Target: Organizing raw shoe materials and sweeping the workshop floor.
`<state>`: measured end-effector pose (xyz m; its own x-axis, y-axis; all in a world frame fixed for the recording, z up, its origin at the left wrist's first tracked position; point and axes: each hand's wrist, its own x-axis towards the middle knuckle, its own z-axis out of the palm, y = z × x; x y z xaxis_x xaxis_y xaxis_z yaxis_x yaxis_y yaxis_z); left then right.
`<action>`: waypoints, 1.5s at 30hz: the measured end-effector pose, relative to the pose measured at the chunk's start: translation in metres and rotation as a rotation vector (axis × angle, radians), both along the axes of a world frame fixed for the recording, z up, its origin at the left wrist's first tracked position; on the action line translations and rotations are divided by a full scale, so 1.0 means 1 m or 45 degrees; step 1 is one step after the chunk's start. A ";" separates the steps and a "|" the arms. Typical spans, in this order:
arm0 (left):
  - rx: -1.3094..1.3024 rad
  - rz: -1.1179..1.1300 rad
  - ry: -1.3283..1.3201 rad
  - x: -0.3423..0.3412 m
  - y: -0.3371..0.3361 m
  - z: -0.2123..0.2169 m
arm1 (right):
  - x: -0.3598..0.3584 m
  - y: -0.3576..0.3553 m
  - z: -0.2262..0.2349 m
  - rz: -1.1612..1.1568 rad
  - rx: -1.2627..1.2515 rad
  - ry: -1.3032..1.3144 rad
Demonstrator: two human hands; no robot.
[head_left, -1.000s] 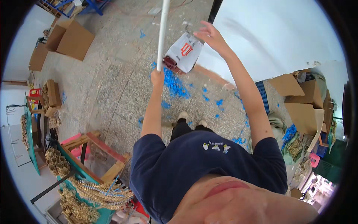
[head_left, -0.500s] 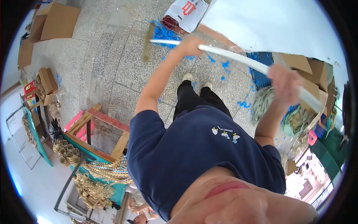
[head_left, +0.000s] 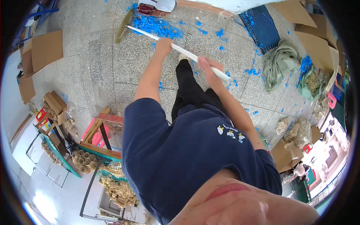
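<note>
Both of my hands are wrapped round the long white handle of a broom (head_left: 184, 51). My left hand (head_left: 164, 46) grips it nearer the head, and my right hand (head_left: 210, 70) closes round it close to its upper end. The broom's narrow olive-yellow head (head_left: 124, 26) rests on the speckled floor at the far left. Just right of that head lies a spread of blue shreds (head_left: 159, 27). Smaller blue bits (head_left: 221, 34) are scattered further right.
A striped dark-blue mat (head_left: 262, 28) and a crumpled green cloth (head_left: 281, 63) lie to the right, near open cardboard boxes (head_left: 318, 45). Another cardboard box (head_left: 47, 50) is at the left. A wooden frame (head_left: 101, 127) and woven straw goods (head_left: 118, 187) are at the lower left.
My right hand has come in and down toward my left, and the handle end now sits in front of my body. The view has shifted, with one foot forward.
</note>
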<state>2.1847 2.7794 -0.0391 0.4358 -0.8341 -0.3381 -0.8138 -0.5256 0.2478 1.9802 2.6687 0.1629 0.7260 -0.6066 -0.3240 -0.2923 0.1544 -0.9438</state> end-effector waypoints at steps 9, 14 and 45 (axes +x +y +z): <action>-0.537 -0.139 0.496 -0.348 -0.121 0.057 | -0.352 -0.083 0.049 -0.382 -0.237 -0.103; -0.514 -0.426 0.815 -0.549 -0.195 0.129 | -0.540 -0.109 0.146 -0.783 -0.311 -0.429; -0.167 -1.230 1.120 -0.804 -0.373 0.193 | -0.738 -0.201 0.233 -1.516 -0.567 -0.298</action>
